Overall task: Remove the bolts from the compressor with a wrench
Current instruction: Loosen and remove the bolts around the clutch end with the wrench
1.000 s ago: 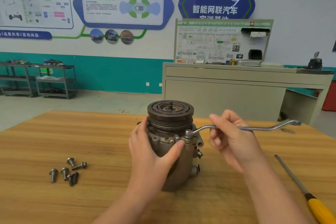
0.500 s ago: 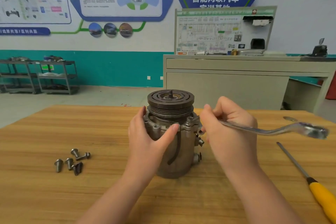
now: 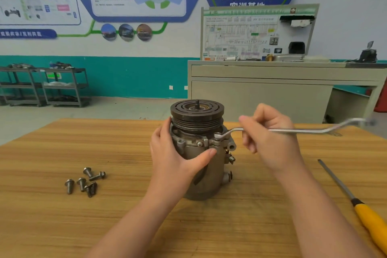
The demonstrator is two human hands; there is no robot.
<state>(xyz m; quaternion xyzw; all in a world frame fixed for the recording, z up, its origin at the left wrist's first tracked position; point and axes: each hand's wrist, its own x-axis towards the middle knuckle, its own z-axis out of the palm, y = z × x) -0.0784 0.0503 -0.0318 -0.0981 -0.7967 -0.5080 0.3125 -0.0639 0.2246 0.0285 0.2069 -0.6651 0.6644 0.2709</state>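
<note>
**Head view: wrench seated on a flange bolt, compressor braced**

Head view shows the right hand (image 3: 270, 138) with its fingers (image 3: 248, 123) curled round the shank of the wrench (image 3: 303, 131), close to the ring end, which sits over a bolt (image 3: 217, 135) on the compressor's upper flange. The left hand (image 3: 176, 153) wraps the body of the compressor (image 3: 201, 153), thumb pressed across the front and fingers behind.

To my eye the step is loosening that bolt. Done well, the ring stays flat and fully down on the head, the pull is level, and the left hand resists the twist so the housing does not spin.

The compressor is a dull cast-metal cylinder topped by a dark grooved pulley, standing upright near the middle of the wood-grain table (image 3: 62, 226). The wrench is slim, bright steel with offset ends. Toward the left edge lie removed bolts (image 3: 84, 182); by the right edge lies a yellow-handled screwdriver (image 3: 356, 201).
</note>
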